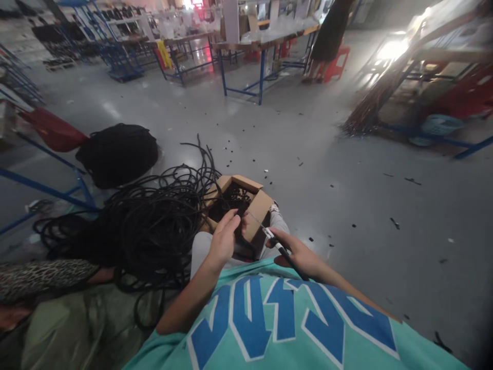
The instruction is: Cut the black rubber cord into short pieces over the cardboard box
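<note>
My left hand [224,237] is closed around a short end of black cord or tubing [242,208], held just above an open cardboard box [259,209]. In my right hand [298,253] is a slim tool [278,245] with a dark handle, a pale collar and a thin metal tip. The tip points up and left, close to the left fingers; whether it touches the black piece I cannot tell. Small black cut pieces [236,194] lie inside the box, between my legs. Beside it on the left spreads a big tangled heap of black cord [150,221].
A round black bundle [119,154] sits behind the heap. Another person's patterned sleeve [50,275] is at lower left. Small black scraps [311,239] dot the grey floor. Blue-legged tables [262,72], a red stool [338,64] and a broom [364,115] stand farther off.
</note>
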`<state>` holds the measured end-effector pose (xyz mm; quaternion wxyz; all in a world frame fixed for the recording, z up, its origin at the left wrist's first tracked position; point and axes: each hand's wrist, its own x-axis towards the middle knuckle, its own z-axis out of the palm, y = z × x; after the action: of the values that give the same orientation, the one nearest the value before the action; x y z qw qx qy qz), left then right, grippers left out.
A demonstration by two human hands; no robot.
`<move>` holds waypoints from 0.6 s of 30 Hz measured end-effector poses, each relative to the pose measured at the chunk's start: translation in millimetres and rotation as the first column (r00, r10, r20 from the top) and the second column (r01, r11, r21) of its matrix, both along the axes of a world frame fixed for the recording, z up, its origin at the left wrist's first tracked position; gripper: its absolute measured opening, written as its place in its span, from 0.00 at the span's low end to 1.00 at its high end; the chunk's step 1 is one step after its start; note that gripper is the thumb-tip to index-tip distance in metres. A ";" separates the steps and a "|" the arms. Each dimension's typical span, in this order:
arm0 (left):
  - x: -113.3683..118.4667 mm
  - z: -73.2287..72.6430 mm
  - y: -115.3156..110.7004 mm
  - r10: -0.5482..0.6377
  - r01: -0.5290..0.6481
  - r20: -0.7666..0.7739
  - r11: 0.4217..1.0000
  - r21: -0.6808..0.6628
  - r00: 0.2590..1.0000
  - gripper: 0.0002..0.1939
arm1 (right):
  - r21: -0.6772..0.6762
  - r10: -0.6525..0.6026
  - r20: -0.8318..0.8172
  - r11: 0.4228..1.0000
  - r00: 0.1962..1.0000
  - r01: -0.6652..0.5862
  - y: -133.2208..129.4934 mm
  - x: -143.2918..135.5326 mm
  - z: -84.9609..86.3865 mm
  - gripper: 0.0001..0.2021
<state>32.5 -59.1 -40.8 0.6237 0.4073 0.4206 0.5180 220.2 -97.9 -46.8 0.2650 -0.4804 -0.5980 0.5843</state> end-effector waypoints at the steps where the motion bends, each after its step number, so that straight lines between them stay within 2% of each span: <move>1: 0.7 -0.1 -1.2 -0.004 0.004 -0.028 1.000 0.017 1.000 0.10 | 0.016 -0.011 0.022 1.000 1.000 0.010 -1.1 -0.7 2.2 0.33; 7: 5.7 -0.6 -9.7 -0.053 0.078 -0.219 0.991 0.111 0.974 0.06 | 0.096 -0.040 0.065 0.995 0.997 0.034 -1.3 -6.3 9.5 0.33; 13: 6.1 -2.9 -10.4 -0.029 0.073 -0.287 0.987 0.145 0.958 0.07 | 0.123 -0.026 0.124 0.992 0.992 0.010 2.3 -6.9 17.7 0.32; 18: 7.9 2.6 -10.8 -0.012 0.064 -0.344 0.988 0.140 0.939 0.07 | 0.095 0.000 0.082 0.995 0.997 -0.008 3.9 -5.7 21.7 0.32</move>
<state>40.4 -69.8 -38.1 0.5189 0.5444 0.4746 0.4574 214.5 -93.9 -25.1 0.2618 -0.4895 -0.6364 0.5356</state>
